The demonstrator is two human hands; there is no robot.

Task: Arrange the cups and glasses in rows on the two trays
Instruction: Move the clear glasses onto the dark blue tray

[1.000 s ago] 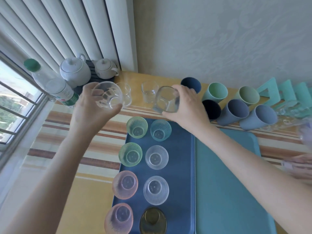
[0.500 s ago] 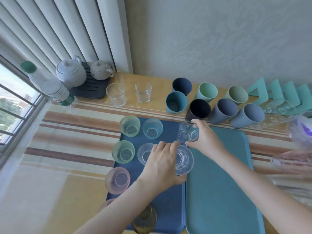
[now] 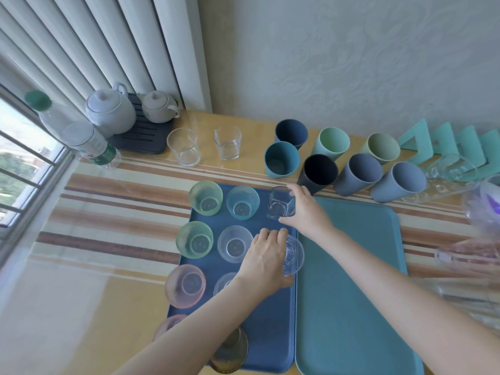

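Note:
A dark blue tray (image 3: 265, 331) holds two rows of textured glasses: green (image 3: 205, 197), teal (image 3: 242, 201), green (image 3: 194, 239), clear (image 3: 234, 243), pink (image 3: 185, 285), and more partly hidden under my arm. My right hand (image 3: 305, 212) grips a clear faceted glass (image 3: 280, 203) at the tray's far right corner. My left hand (image 3: 266, 259) grips a clear round glass (image 3: 293, 255) just below it, along the tray's right edge. The teal tray (image 3: 351, 293) to the right is bare. Two clear glasses (image 3: 184, 147) (image 3: 227, 142) and several coloured cups (image 3: 281, 159) stand behind.
Two white teapots (image 3: 111, 110) sit on a dark mat at the back left beside a plastic bottle (image 3: 81, 139). Clear glassware (image 3: 449, 174) and teal stands (image 3: 443, 142) lie at the right edge. A window is on the left, the wall behind.
Both hands have come down from the back of the table with a clear glass each onto the blue tray's right column; since half a second ago they hardly moved.

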